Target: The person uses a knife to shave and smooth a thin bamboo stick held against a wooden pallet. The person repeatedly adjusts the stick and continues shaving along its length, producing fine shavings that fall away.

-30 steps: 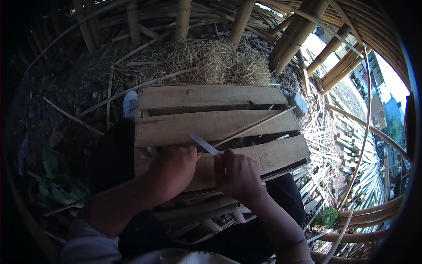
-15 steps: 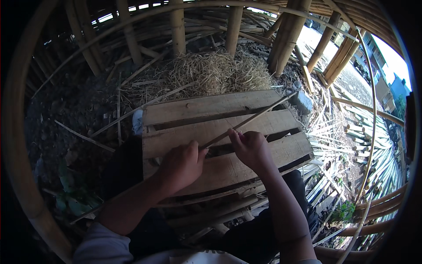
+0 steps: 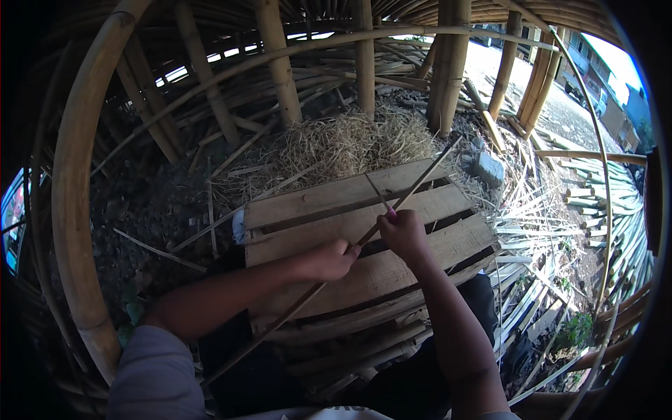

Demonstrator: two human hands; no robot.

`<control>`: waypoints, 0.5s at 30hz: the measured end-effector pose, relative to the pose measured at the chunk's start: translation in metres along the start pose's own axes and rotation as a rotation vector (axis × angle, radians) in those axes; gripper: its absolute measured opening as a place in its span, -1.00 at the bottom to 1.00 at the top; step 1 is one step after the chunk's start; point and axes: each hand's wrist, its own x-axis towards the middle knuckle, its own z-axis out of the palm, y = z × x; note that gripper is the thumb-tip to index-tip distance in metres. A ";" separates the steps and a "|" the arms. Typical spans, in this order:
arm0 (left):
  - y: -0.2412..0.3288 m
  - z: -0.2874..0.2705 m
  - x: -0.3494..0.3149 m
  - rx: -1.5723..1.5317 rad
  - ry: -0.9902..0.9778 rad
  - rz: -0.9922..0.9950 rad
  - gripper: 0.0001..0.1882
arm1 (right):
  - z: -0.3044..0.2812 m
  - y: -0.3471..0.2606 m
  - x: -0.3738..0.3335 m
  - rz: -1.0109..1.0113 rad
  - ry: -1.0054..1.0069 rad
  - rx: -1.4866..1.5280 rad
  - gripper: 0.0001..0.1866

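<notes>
My left hand [image 3: 330, 262]: fingers curled shut around a long thin strip [image 3: 294, 308], thumb side toward the right hand, no visible gap between fingers and strip. Strip runs diagonally, lower end down by my legs, upper end past the far right corner of the slatted wooden table [image 3: 315, 283]; its middle lies above the slats.

My right hand [image 3: 404, 234]: closed in a loose fist, thumb and forefinger pinching the base of a knife [image 3: 379, 192], a bit of pink showing there. Thin blade points up and left, away from me, seen nearly edge-on, over the far slats. Right fingertips sit right at the strip, ahead of the left hand; can't tell whether they press on it. Blade contact with strip also unclear. Other right fingers mostly hidden under the fist.

Hands near each other, apart, right one farther out. Straw-like shavings [image 3: 350, 143] heaped beyond the table, pale block [image 3: 490, 170] near its far right corner, bamboo poles [image 3: 616, 203] stacked off right.
</notes>
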 end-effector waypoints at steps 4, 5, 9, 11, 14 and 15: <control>0.026 0.002 -0.031 -0.561 -0.190 -0.084 -0.56 | -0.026 0.002 0.002 -0.059 -0.128 -0.006 -0.56; 0.018 0.005 -0.035 -0.670 -0.251 -0.049 -0.58 | -0.028 -0.001 0.002 -0.096 -0.163 -0.037 -0.55; -0.007 0.014 -0.068 -1.014 -0.322 -0.133 -0.59 | -0.030 -0.031 -0.003 -0.195 -0.388 -0.166 -0.53; -0.003 0.014 -0.085 -1.002 -0.245 -0.191 -0.57 | -0.041 -0.048 -0.017 -0.237 -0.470 -0.034 -0.55; 0.005 0.011 -0.089 -0.970 -0.231 -0.223 -0.57 | -0.045 -0.030 -0.019 -0.147 -0.470 0.105 -0.62; -0.002 0.009 -0.087 -0.981 -0.231 -0.235 -0.56 | -0.042 -0.024 -0.019 -0.099 -0.459 0.154 -0.65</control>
